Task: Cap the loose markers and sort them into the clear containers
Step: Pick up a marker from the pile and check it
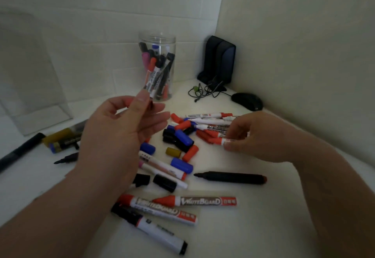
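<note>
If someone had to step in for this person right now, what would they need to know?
Left hand: raised in front of the clear jar, fingers relaxed, seemingly holding nothing.
Right hand: pinches a red-and-white marker at the pile's edge.
Done: the jar holds several capped markers.
Left: loose caps and many markers lie on the table; the black marker is uncapped.
</note>
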The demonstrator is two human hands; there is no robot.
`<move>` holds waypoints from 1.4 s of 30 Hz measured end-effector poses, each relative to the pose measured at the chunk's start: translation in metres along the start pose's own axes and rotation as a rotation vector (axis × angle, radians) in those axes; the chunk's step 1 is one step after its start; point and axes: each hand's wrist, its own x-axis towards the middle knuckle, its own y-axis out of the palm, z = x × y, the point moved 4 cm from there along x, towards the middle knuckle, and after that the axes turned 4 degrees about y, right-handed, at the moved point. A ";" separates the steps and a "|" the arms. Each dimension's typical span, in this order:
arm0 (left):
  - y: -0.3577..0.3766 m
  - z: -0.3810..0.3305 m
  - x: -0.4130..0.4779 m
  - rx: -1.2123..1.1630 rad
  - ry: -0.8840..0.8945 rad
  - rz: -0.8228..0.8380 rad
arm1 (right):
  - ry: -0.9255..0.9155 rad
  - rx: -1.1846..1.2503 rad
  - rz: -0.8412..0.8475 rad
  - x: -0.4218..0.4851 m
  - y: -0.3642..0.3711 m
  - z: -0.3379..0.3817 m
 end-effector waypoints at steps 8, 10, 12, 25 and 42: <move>0.006 0.003 -0.005 0.079 -0.056 0.057 | 0.055 -0.162 0.135 0.007 0.016 0.007; 0.005 0.004 -0.005 0.090 -0.070 0.051 | 0.041 -0.150 0.103 0.007 0.014 0.008; 0.005 0.005 -0.005 0.076 -0.096 0.044 | 0.025 -0.103 -0.005 0.008 0.008 0.006; 0.008 0.014 -0.006 -0.001 -0.251 0.086 | -0.010 -0.099 -0.195 0.014 0.006 0.005; 0.015 0.008 -0.014 -0.140 -0.293 0.198 | -0.444 0.222 -0.197 -0.037 -0.002 0.061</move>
